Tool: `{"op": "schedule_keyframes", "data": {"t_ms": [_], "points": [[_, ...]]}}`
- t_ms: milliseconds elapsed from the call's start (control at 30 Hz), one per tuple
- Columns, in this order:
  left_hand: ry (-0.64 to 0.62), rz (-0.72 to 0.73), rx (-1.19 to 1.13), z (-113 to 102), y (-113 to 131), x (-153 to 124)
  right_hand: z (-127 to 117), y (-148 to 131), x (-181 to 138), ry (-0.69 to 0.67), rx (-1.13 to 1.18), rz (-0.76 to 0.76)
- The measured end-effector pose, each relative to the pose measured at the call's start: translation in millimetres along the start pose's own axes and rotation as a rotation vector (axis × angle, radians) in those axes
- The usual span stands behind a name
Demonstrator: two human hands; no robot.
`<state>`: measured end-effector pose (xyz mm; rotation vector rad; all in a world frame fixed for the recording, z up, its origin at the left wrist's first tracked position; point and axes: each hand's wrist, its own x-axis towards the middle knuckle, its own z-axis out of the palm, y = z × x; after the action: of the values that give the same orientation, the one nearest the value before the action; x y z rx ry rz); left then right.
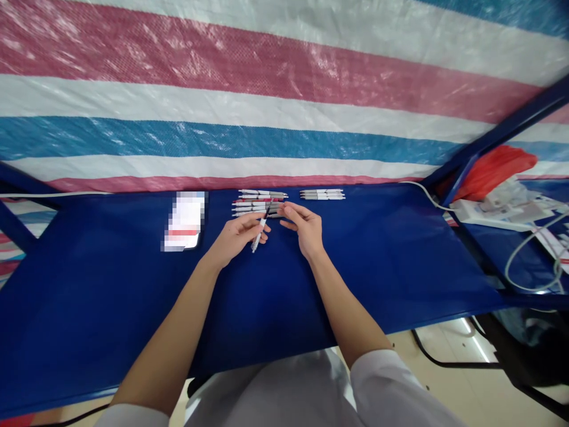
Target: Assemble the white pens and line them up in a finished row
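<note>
My left hand (235, 239) pinches a white pen (259, 234) between thumb and fingers. The pen slants, its thin dark end up toward the right and its white end down over the table. Just right of that dark end, my right hand (306, 228) has thumb and forefinger brought together; whether a small part sits between them is hard to make out. Behind the hands lies a group of white and grey pens (253, 207), one with red on it, partly hidden by my fingers. Several more pens (322, 194) lie side by side to the right.
A phone with a blurred screen (184, 222) lies left on the blue tabletop (111, 308). Striped plastic sheeting (267, 107) hangs behind. On the right are a blue frame post, a red plastic bag (495, 169), a white power strip (489, 216) and loose cables.
</note>
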<state>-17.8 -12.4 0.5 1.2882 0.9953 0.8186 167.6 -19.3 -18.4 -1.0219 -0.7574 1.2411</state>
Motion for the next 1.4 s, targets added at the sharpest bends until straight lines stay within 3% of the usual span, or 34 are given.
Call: {"op": "schedule_keyframes", "data": {"t_ms": [300, 533, 1033, 1400], "points": [[-0.036, 0.026, 0.081, 3, -7, -9, 2, 2, -4, -0.009, 0.002, 0.010], [-0.102, 0.074, 0.135, 4, -8, -14, 3, 4, -5, -0.089, -0.008, 0.006], [0.002, 0.054, 0.101, 8, -9, -12, 3, 3, -7, -0.073, -0.005, -0.043], [-0.027, 0.030, 0.181, 10, -12, -11, 2, -1, -8, -0.093, -0.074, -0.083]]}}
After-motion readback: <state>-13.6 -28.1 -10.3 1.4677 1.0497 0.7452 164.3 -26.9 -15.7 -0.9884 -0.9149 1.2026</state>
